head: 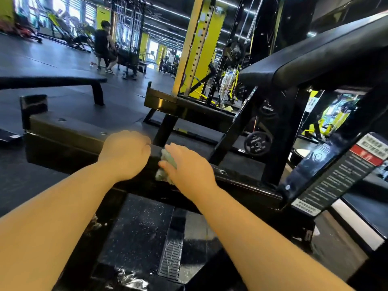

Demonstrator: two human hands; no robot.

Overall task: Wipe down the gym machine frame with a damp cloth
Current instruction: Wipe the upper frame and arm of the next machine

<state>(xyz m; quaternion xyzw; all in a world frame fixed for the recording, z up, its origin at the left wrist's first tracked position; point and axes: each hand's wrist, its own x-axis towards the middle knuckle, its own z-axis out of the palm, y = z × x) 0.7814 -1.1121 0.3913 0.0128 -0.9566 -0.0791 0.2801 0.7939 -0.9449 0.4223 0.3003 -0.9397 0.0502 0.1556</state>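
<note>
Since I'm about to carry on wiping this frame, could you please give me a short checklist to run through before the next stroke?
1. Cloth held in right hand: ok, bunched under the fingers.
2. Cloth touching the beam: ok, pressed on its top edge.
3. Left hand steadying: ok, it rests on the beam beside the cloth. How firmly it grips: cannot tell.
4. Room to wipe onward: cannot tell. A post stands just behind the cloth.
5. Cloth damp enough: cannot tell.
</note>
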